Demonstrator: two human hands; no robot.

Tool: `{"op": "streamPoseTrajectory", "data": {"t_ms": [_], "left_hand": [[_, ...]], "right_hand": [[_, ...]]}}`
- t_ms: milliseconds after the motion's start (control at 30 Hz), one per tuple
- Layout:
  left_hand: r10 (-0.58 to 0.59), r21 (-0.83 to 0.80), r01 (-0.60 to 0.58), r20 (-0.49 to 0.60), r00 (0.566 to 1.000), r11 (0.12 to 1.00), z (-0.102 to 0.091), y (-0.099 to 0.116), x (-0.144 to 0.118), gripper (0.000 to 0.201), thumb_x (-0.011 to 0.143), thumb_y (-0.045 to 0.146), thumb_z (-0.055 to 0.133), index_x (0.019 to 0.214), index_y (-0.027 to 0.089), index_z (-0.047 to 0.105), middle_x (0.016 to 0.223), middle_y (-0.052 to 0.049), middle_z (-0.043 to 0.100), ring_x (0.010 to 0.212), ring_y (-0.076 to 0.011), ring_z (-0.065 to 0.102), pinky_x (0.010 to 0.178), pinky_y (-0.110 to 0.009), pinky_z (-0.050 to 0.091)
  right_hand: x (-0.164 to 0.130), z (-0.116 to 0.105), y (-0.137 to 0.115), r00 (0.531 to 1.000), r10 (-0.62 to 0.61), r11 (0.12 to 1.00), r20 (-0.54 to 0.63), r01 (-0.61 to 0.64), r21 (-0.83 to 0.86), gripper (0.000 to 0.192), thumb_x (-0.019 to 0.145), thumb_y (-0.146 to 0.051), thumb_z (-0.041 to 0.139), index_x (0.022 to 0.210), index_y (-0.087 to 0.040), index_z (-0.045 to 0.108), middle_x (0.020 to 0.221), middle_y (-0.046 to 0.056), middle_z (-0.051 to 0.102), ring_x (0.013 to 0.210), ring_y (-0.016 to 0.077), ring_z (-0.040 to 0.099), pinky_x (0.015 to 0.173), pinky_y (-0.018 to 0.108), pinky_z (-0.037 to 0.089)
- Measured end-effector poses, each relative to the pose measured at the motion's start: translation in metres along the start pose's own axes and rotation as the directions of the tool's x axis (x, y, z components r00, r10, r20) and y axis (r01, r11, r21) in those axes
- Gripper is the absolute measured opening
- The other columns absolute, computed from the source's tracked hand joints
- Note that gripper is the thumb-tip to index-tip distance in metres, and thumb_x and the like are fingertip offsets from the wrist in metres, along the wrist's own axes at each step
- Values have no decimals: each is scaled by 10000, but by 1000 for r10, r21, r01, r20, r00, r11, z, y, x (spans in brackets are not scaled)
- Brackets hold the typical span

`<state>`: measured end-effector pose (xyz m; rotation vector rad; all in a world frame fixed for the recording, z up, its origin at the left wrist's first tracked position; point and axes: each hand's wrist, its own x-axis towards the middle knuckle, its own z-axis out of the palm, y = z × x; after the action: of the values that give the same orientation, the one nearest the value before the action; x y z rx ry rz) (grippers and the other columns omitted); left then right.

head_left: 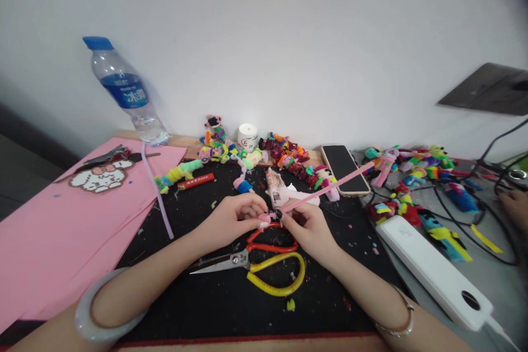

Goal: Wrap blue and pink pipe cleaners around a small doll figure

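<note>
My left hand (243,214) is closed, its thumb and fingers pinching a small pink and white piece (264,221). Close against it, my right hand (307,225) pinches a long pink pipe cleaner (330,187), which slants up to the right. Between the fingertips sits a small black bit; its kind cannot be made out. Under both hands lies a pair of scissors (239,259) with one red and one yellow handle, blades pointing left. Just behind my hands is a pale pink glue gun (284,193) with a brown-stained nozzle.
Several colourful pipe-cleaner figures (297,159) line the back of the black mat (198,308). A water bottle (124,91) leans on the wall above pink paper (82,225). To the right are a phone (345,169), a white power bank (433,272), cables and another person's hand (515,206).
</note>
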<state>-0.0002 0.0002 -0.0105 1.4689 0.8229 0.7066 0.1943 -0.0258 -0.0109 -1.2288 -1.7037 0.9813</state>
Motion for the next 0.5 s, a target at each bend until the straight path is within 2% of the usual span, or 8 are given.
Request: {"op": "streamPoseTrajectory", "data": {"t_ms": [133, 267, 367, 500], "left_hand": [[-7, 3, 7, -18, 1000, 1000, 0, 2, 0, 178, 732, 268, 659, 844, 141, 606, 777, -24, 636, 713, -119, 584, 675, -246, 467], [-19, -38, 16, -82, 996, 999, -1, 4, 1, 176, 712, 284, 680, 792, 144, 609, 769, -31, 660, 719, -140, 615, 700, -276, 491], [-14, -102, -1, -147, 989, 995, -3, 5, 2, 178, 691, 283, 701, 763, 147, 611, 713, -15, 661, 677, -137, 624, 706, -289, 508], [1, -161, -37, -220, 975, 986, -5, 4, 4, 173, 699, 272, 698, 780, 139, 622, 754, -33, 685, 689, -138, 638, 710, -286, 517]], "right_hand": [[0, -1, 0, 1000, 7, 1000, -5, -7, -11, 138, 805, -232, 550, 703, -155, 599, 565, -20, 504, 520, 103, 437, 494, 219, 358], [1, -6, -1, 998, -39, 998, -41, 37, -54, 149, 832, -267, 529, 749, -164, 598, 645, 5, 550, 568, 120, 465, 525, 236, 374], [2, -10, -4, 992, -100, 981, -71, 86, -173, 156, 865, -245, 469, 797, -176, 591, 703, 16, 571, 607, 132, 483, 569, 251, 380], [3, -13, -6, 984, -138, 934, -114, 91, -345, 216, 866, -206, 439, 668, -185, 522, 621, -4, 520, 575, 128, 460, 564, 254, 356]]}}
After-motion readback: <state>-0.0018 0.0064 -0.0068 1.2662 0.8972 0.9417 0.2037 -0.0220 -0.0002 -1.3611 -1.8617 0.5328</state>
